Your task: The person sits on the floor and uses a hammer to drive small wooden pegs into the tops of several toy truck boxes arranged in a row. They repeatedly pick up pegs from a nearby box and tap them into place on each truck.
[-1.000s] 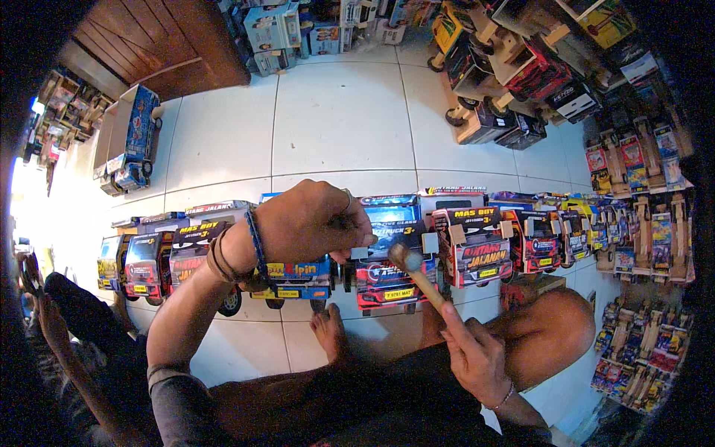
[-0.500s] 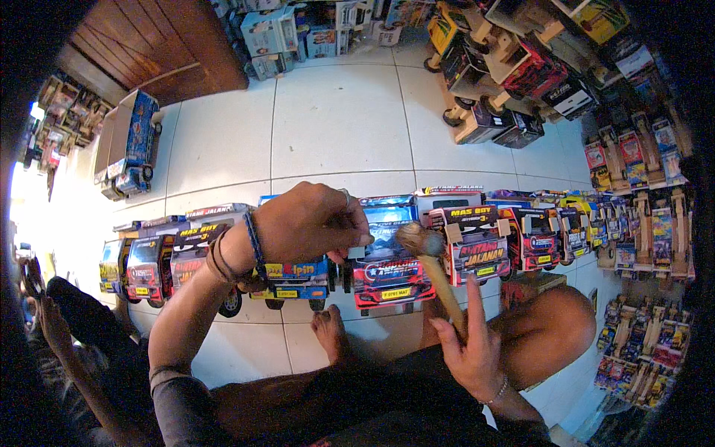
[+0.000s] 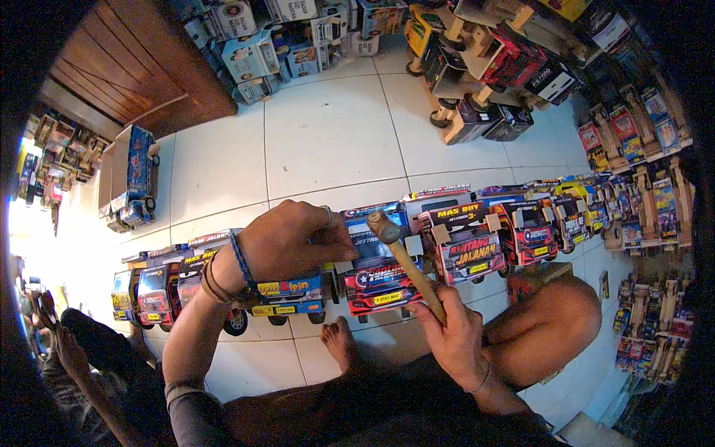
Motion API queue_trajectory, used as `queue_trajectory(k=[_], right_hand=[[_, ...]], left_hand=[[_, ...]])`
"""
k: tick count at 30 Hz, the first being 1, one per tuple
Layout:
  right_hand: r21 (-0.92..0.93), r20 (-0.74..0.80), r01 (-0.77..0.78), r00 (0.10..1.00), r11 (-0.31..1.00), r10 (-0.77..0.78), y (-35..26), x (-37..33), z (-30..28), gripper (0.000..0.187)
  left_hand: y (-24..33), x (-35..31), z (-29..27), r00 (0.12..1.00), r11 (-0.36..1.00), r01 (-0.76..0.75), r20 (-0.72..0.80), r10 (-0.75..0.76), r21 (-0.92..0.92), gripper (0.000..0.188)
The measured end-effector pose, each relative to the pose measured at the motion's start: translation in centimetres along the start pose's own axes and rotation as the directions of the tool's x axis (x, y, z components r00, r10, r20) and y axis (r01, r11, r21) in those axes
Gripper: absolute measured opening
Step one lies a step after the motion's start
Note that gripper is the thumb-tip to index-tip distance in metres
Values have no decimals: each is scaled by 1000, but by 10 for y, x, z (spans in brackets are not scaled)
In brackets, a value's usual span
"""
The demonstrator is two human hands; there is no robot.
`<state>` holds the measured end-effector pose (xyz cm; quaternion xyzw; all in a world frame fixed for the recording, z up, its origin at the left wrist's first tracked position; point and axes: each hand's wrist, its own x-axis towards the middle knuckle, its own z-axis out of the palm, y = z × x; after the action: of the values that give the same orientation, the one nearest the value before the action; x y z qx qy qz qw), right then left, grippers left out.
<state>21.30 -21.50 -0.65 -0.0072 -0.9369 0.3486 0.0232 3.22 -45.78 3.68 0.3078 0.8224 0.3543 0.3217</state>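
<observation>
In my right hand is a hammer, its fingers wrapped round the wooden handle. The hammer's head is raised in front of a blue and red toy truck with a yellow plate. My left hand, with bands on its wrist, is closed in a pinch at the upper left corner of that truck's front. What its fingertips hold, if anything, is hidden. A small pale block sticks out at the truck's right side. Beneath my left wrist, a blue and yellow toy truck is partly covered.
More toy trucks stand in a row either side, such as a black and red one. Stacked trucks fill the far right, boxes the back. A wooden door is far left. Another person's arm shows at left.
The hammer and my right hand have moved left, and the right fingers have closed more round the handle. My left hand stays at the truck's corner. The whole view has shifted slightly.
</observation>
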Motion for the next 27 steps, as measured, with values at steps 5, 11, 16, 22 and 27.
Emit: queue_trajectory(k=[5, 11, 16, 22, 27], right_hand=[[-4, 36, -39, 999, 999, 39, 0, -1, -2, 33], [-44, 10, 20, 1000, 999, -20, -1, 0, -2, 32], [17, -2, 7, 1000, 1000, -7, -3, 1, -2, 30], [46, 44, -57, 997, 997, 55, -4, 1, -3, 31], [42, 44, -68, 997, 997, 66, -2, 1, -1, 31]], left_hand=[[2, 1, -1, 1000, 999, 15, 15, -14, -30, 18], [4, 3, -6, 998, 998, -54, 35, 54, 14, 15], [1, 5, -6, 996, 1000, -4, 90, 2, 15, 16], [-5, 1, -7, 994, 998, -58, 95, 58, -9, 13], [-4, 1, -8, 994, 997, 4, 111, 4, -74, 15]])
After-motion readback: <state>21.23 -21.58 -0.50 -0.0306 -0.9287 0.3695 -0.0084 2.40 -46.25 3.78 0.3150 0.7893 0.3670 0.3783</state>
